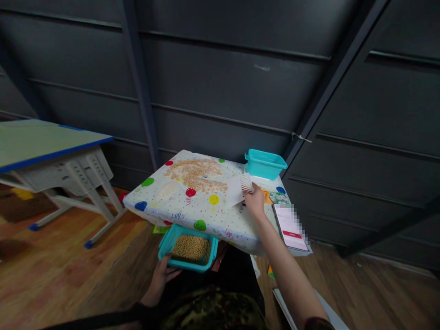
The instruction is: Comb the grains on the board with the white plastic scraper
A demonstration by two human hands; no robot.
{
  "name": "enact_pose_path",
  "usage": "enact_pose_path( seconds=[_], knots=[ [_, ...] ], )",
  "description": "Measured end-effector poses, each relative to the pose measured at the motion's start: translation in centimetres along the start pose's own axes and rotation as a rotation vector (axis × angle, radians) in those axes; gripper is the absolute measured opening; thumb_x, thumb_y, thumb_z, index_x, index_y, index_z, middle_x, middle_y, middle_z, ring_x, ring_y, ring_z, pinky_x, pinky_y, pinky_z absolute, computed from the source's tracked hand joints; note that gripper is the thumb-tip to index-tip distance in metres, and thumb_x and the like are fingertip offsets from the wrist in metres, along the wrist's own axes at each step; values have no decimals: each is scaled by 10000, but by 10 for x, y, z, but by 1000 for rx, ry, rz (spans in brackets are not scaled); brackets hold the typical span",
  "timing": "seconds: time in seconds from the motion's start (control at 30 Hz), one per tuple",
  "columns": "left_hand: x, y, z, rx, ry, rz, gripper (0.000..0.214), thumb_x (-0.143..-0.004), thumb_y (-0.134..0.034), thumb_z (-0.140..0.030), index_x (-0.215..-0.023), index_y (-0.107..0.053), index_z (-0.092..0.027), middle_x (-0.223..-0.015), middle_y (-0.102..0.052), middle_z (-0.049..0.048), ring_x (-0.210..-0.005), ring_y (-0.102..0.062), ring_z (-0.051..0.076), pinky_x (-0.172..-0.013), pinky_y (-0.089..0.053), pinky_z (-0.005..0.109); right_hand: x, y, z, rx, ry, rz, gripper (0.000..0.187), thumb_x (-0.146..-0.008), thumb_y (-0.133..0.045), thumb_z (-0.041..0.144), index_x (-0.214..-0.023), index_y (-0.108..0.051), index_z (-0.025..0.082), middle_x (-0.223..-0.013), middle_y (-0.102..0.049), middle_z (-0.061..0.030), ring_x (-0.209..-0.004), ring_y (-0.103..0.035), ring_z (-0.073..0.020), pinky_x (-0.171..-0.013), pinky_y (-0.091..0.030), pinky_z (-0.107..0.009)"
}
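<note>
My left hand (164,274) grips the near left rim of a teal plastic bin (212,257), which I hold just below the table's front edge. Soybeans (191,247) cover its bottom. Over the table, the fingers of my right hand (255,199) are closed on a white flat scraper (235,190) with a ribbed edge. The scraper rests at or just above the cloth; exact contact cannot be made out. To its left, more soybeans (197,174) lie scattered across the balloon-print tablecloth (178,206).
A second teal bin (264,164) stands at the table's back right corner. Near the right edge are an orange packet (267,196) and a tablet (290,228) with a lit screen. Another desk (51,142) stands to the left, and a dark panelled wall (220,78) rises behind.
</note>
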State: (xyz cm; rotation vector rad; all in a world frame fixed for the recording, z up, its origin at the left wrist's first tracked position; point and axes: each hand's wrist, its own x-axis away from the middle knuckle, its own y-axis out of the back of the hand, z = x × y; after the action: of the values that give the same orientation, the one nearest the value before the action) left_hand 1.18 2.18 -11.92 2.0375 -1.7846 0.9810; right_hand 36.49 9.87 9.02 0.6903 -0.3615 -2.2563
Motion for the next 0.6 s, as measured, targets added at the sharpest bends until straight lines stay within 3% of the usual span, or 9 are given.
enact_pose_path(
  seconds=[0.1,0.23,0.33,0.47,0.6],
  knots=[
    [-4,-1,2,-5,-29,-12,632,-1108,-557,-356,-1671,-399,-114,-1759,-489,287,-1499,-588,554,-1164,-578,634,2,-15,16,40,-13,47,563,-815,-659,219,-1361,-769,137,-1243,-846,-187,-1216,-788,-368,-1091,-598,-474],
    [-10,0,8,-6,-42,-33,619,-1101,-575,-395,-1641,-437,-126,-1696,-565,290,-1406,-687,533,-1135,-607,633,6,-38,42,89,24,80,553,-874,-665,204,-1412,-739,101,-1282,-832,-207,-1261,-777,-351,-1127,-576,-436],
    [-9,0,9,12,-50,-34,530,-1104,-574,-370,-1556,-505,-103,-1578,-653,297,-1179,-827,452,-1083,-649,615,10,-53,59,123,108,112,554,-907,-631,177,-1446,-713,80,-1292,-826,-217,-1247,-785,-351,-1118,-582,-424],
    [-2,-4,4,58,-70,-48,300,-1093,-617,-278,-1348,-592,-123,-1211,-760,172,-749,-825,249,-870,-746,497,14,-66,75,114,250,176,584,-926,-580,133,-1501,-679,93,-1208,-847,-204,-1107,-826,-346,-1083,-604,-448],
    [4,-10,-2,83,-66,-91,201,-1082,-645,-221,-1255,-588,-135,-935,-703,61,-604,-748,193,-620,-723,362,7,-63,82,123,351,192,605,-945,-552,121,-1536,-674,148,-1232,-849,-179,-1109,-824,-360,-1086,-605,-484]
  ],
)
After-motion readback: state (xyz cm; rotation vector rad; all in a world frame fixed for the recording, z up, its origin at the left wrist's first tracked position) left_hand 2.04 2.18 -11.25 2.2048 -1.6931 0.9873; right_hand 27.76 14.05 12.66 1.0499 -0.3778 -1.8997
